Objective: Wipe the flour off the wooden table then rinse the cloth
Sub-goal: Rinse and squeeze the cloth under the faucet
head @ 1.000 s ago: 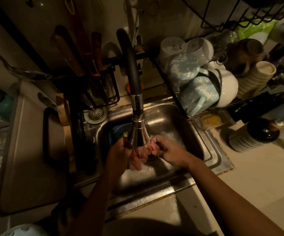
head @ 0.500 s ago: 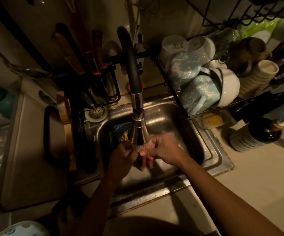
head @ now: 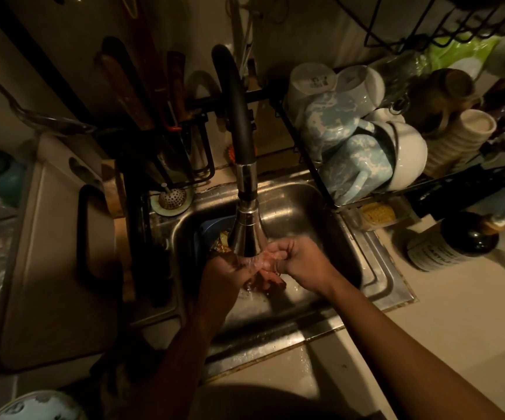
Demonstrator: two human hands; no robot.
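A small pinkish cloth [head: 265,275] hangs bunched under the running faucet head [head: 246,237], over the steel sink [head: 299,207]. My left hand [head: 224,269] grips its left side and my right hand [head: 301,263] pinches its right side, fingers curled. Water streams over the cloth and splashes on the sink floor below. Most of the cloth is hidden between my hands. The wooden table is out of view.
A blue bowl [head: 212,231] with food scraps lies in the sink behind the faucet. A dish rack with mugs [head: 351,159] stands at the right, a dark bottle [head: 454,242] on the counter. A cutting board [head: 51,253] sits left, with knives and a strainer [head: 171,198] behind.
Both hands stayed under the faucet, working the cloth. My hands rose slightly closer to the spout and the cloth is bunched tighter between them.
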